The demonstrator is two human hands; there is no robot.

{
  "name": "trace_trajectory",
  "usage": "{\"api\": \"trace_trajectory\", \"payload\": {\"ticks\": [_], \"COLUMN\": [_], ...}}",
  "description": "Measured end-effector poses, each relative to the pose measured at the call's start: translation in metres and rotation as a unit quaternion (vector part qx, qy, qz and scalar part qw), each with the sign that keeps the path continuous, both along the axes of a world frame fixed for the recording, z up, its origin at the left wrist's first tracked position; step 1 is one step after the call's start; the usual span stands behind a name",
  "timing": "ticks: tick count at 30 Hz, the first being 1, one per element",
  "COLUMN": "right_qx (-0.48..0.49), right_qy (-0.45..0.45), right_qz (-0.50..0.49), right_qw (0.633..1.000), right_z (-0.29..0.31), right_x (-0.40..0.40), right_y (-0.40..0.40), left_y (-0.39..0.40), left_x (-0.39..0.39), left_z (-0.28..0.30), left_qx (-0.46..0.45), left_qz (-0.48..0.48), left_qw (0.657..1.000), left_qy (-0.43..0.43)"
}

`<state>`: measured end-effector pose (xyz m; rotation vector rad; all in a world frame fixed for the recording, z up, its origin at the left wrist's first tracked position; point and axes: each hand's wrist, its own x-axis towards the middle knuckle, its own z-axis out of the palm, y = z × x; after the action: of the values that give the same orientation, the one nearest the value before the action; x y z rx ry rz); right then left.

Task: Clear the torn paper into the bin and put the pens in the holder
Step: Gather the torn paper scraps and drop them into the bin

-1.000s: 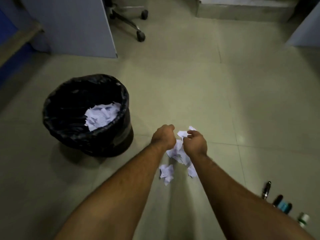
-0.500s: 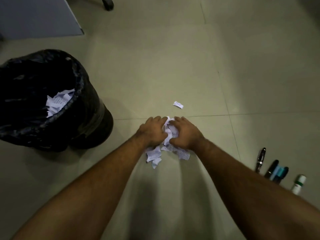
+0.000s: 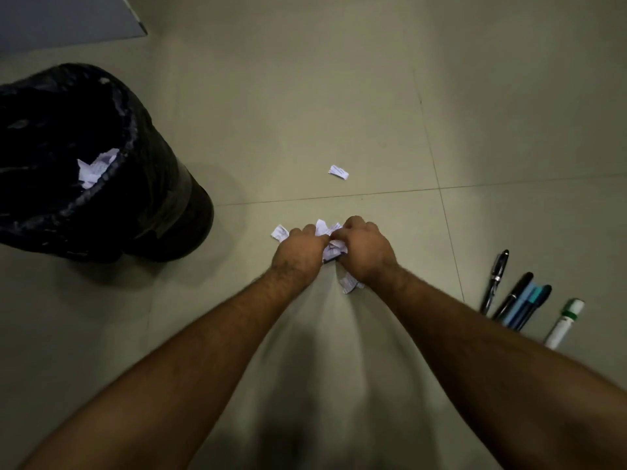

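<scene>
My left hand [image 3: 298,254] and my right hand [image 3: 368,251] press together on the floor, both closed around a bunch of torn white paper [image 3: 330,244]. One scrap [image 3: 280,232] pokes out left of the left hand, and another scrap [image 3: 349,284] lies under the right wrist. A single loose scrap [image 3: 338,172] lies farther ahead. The black lined bin [image 3: 142,205] stands to the left with torn paper [image 3: 96,166] inside. Several pens [image 3: 519,300] lie in a row at the right. No holder is in view.
A white marker with a green band [image 3: 565,322] lies beside the pens. A grey panel [image 3: 68,18] stands at the top left. The floor is pale tile with grout lines.
The view has dropped closer to the floor. Both hands lowered from above the scraps and closed around the pile, gathering it tighter. One scrap stays ahead of them.
</scene>
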<state>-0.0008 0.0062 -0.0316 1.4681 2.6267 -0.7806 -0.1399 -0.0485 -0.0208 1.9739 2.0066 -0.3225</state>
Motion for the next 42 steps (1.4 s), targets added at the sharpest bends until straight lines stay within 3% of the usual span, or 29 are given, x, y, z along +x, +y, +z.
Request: {"api": "trace_trajectory", "payload": {"ticks": [8,12,16,22,28,34,42], "right_qx": [-0.121,-0.157,-0.189,-0.234,-0.208,-0.185,-0.150], "right_qy": [0.154,0.177,0.243,0.376,0.431,0.439,0.306], "right_qz": [-0.187,-0.268,-0.334,-0.325,-0.255,-0.201,-0.111], "right_qw": [0.962,0.934,0.891,0.836,0.840,0.856,0.933], "right_z": [0.001,0.006,0.026,0.104,0.192,0.256,0.248], "right_x": [0.001,0.000,-0.012,-0.051,-0.117,-0.213,-0.309], "right_y": [-0.010,-0.003,0.003,0.008,0.017,0.008,-0.034], "left_y": [0.005,0.002,0.003,0.016,0.017,-0.005,-0.053], "left_x": [0.011,0.016,0.008,-0.025,-0.084,-0.158,-0.248], "left_z": [-0.002,0.006,0.034,0.117,0.213,0.275,0.262], "left_qx": [0.028,0.079,0.126,0.174,0.253,0.327,0.249], "left_qz": [0.133,0.285,0.402,0.358,0.336,0.381,0.486], "left_qw": [0.986,0.941,0.875,0.884,0.885,0.847,0.830], "left_qy": [-0.096,-0.166,-0.239,-0.244,-0.201,-0.175,-0.113]}}
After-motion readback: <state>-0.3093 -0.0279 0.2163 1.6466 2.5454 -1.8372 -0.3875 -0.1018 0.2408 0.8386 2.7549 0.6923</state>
